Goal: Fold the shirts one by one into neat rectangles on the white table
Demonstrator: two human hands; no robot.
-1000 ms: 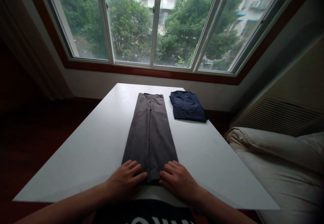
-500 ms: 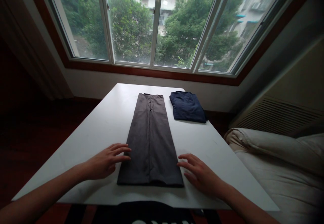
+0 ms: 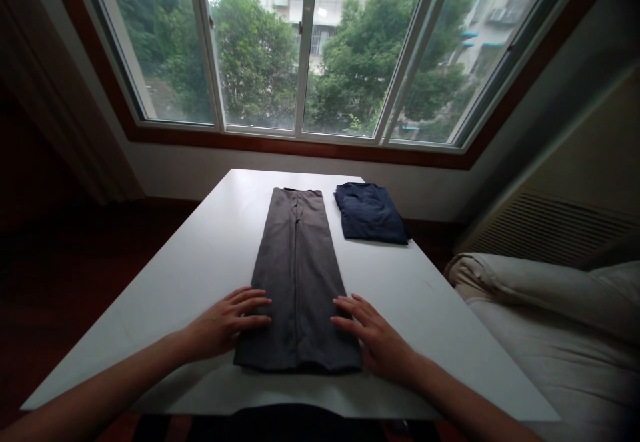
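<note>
A pair of dark grey trousers [image 3: 280, 269] lies lengthwise on the white table [image 3: 195, 255], one leg over the other or side by side, with the waistband at the far end and the hems toward me. My left hand [image 3: 225, 322] rests at the left edge near the hems, its fingers stretched over the cloth. On the opposite edge, my right hand [image 3: 375, 332] lays its spread fingers on the fabric. Both thumbs are partly or wholly hidden, and neither hand visibly grips the cloth.
A folded navy garment [image 3: 371, 212] lies at the table's far right edge. Beyond the table is a wide window [image 3: 300, 132] with a brown frame. To the right stands a beige cushioned seat [image 3: 555, 322], and a curtain [image 3: 75, 109] hangs at the left.
Both hands have moved inward, from beside the trousers' edges to fingers lying over them. The near hem has shifted slightly. The navy garment stays put.
</note>
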